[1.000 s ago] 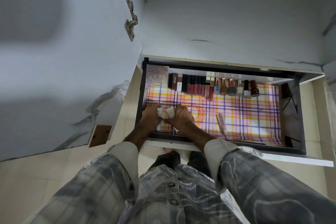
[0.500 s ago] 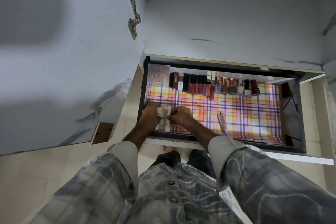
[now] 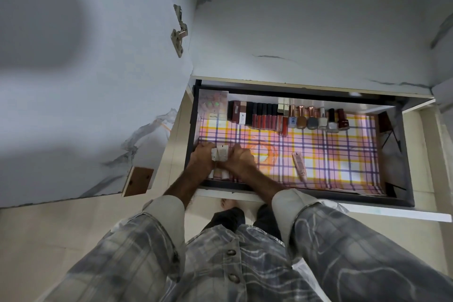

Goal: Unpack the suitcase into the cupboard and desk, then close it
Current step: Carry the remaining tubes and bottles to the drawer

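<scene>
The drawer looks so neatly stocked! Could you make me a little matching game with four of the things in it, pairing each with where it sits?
Things:
1. nail polish bottles
2. pink tube
3. pale tubes
4. palette box

Places:
A. back left corner
B. between both hands, front left
C. back row, right part
D. lying alone on the checked liner

Pairs: 1-C, 2-D, 3-B, 4-A

Hands (image 3: 221,158) seemingly around tubes (image 3: 220,154)

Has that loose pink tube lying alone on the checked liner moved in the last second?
No. The pink tube lies on the same squares of the checked liner, angled the same way, right of both hands.
</scene>
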